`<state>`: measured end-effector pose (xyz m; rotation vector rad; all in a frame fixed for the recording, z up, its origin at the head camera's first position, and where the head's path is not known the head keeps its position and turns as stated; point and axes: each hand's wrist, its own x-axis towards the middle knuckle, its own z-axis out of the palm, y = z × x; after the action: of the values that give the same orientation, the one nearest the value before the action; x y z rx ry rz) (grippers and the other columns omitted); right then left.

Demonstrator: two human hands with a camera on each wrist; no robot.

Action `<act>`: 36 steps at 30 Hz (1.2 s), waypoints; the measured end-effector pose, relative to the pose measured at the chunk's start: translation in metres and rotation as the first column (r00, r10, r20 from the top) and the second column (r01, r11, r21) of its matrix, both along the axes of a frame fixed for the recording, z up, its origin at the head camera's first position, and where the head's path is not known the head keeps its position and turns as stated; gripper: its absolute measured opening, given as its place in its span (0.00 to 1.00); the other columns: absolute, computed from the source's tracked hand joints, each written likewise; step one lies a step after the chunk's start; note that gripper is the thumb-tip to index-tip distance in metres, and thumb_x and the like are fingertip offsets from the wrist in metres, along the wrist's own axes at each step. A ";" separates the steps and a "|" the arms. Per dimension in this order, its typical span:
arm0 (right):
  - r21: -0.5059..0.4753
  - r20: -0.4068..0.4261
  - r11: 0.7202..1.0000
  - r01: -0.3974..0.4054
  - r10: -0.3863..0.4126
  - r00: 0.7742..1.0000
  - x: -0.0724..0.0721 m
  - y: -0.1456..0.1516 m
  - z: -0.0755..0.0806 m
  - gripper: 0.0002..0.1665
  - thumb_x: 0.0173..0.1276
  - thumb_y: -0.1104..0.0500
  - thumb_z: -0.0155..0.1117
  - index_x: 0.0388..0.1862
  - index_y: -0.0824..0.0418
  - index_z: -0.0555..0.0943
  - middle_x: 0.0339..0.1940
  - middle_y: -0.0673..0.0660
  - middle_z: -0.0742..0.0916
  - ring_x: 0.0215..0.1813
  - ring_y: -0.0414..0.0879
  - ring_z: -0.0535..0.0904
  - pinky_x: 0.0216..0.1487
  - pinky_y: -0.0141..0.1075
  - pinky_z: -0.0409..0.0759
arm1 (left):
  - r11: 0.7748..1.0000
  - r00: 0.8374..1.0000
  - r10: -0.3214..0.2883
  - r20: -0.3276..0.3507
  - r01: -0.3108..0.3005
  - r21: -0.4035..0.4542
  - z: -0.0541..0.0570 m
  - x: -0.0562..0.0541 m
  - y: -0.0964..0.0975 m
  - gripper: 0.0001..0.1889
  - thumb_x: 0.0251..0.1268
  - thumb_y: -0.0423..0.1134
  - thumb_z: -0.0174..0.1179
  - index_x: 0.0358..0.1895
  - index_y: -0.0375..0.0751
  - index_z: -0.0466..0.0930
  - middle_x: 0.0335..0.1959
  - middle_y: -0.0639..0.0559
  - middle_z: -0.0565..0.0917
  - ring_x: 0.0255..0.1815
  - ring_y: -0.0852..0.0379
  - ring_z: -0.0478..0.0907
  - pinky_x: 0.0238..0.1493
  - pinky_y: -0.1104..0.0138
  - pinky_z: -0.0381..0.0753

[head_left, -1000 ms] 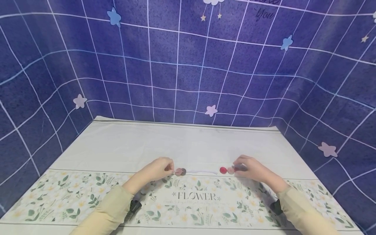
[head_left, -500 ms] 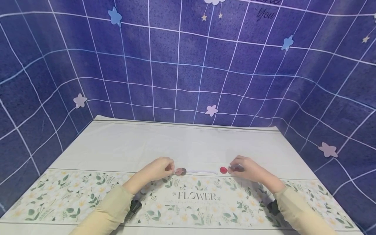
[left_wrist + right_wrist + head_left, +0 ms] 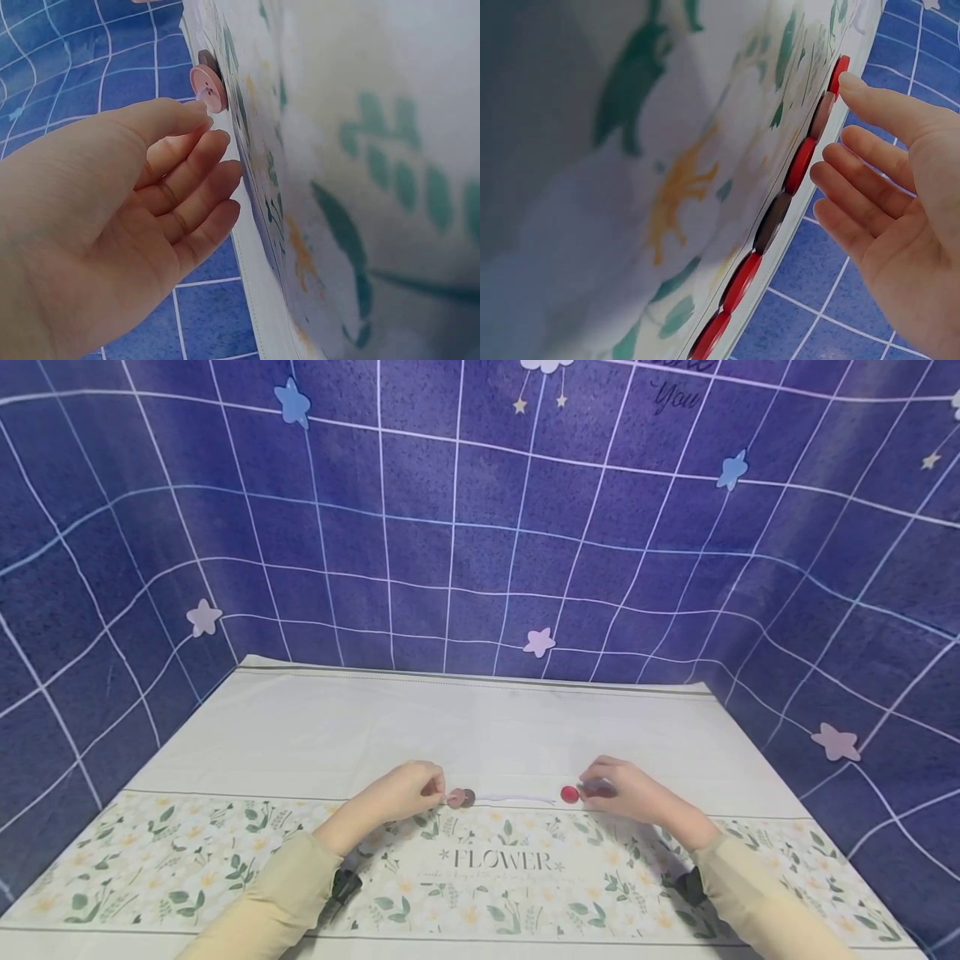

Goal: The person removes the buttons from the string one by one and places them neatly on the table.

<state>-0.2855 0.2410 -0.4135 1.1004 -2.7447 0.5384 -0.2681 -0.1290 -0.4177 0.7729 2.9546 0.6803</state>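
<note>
My left hand (image 3: 408,791) pinches the end of a white string (image 3: 517,798) between thumb and fingertips. Right beside those fingertips, a pink button (image 3: 455,798) is on the string, with a dark brown button (image 3: 468,797) against it. The string's other end runs along the table toward a red button (image 3: 570,794). At that red button is the thumb tip of my right hand (image 3: 900,187), its fingers loosely bent and apart from the thumb. A row of buttons lies under this hand in the right wrist view, including a pinkish-brown one (image 3: 822,115) and a dark brown one (image 3: 772,223).
A white cloth (image 3: 420,727) with a floral printed band (image 3: 495,902) covers the table. Blue grid-patterned curtains (image 3: 480,543) with stars stand at the back and both sides. Further red buttons (image 3: 742,281) continue the row at the right.
My right hand has moved slightly left toward the red button and now covers the pink button that showed beside it. My left hand has stayed in place.
</note>
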 end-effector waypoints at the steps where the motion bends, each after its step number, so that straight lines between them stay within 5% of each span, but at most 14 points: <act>1: -0.003 -0.005 1.000 -0.006 0.006 1.000 0.000 -0.001 0.001 0.17 0.56 0.59 0.70 0.44 0.64 0.81 0.41 0.55 0.84 0.45 0.50 0.81 0.50 0.45 0.79 | 1.000 1.000 0.000 0.000 0.000 0.000 0.000 0.000 0.000 0.06 0.58 0.38 0.63 0.27 0.48 0.75 0.25 0.60 0.76 0.29 0.64 0.71 0.37 0.66 0.76; 24: 0.011 0.076 1.000 -0.003 0.002 0.997 -0.002 -0.018 0.006 0.21 0.58 0.55 0.69 0.47 0.65 0.80 0.44 0.56 0.83 0.48 0.51 0.80 0.54 0.46 0.77 | 1.000 1.000 -0.002 -0.017 0.002 0.007 -0.003 -0.001 -0.001 0.06 0.58 0.41 0.63 0.28 0.49 0.76 0.25 0.61 0.77 0.29 0.65 0.72 0.38 0.66 0.77; 36: 0.002 0.052 0.999 -0.048 0.048 0.998 -0.005 -0.027 0.006 0.19 0.59 0.57 0.68 0.47 0.66 0.80 0.44 0.57 0.83 0.49 0.52 0.80 0.54 0.46 0.77 | 1.000 1.000 0.008 -0.002 -0.008 0.016 -0.003 -0.001 -0.001 0.06 0.58 0.41 0.63 0.27 0.49 0.76 0.26 0.61 0.77 0.30 0.64 0.73 0.40 0.65 0.77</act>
<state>-0.2902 0.2143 -0.4077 1.1721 -2.7698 0.5771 -0.2693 -0.1305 -0.4211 0.7634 2.9600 0.7043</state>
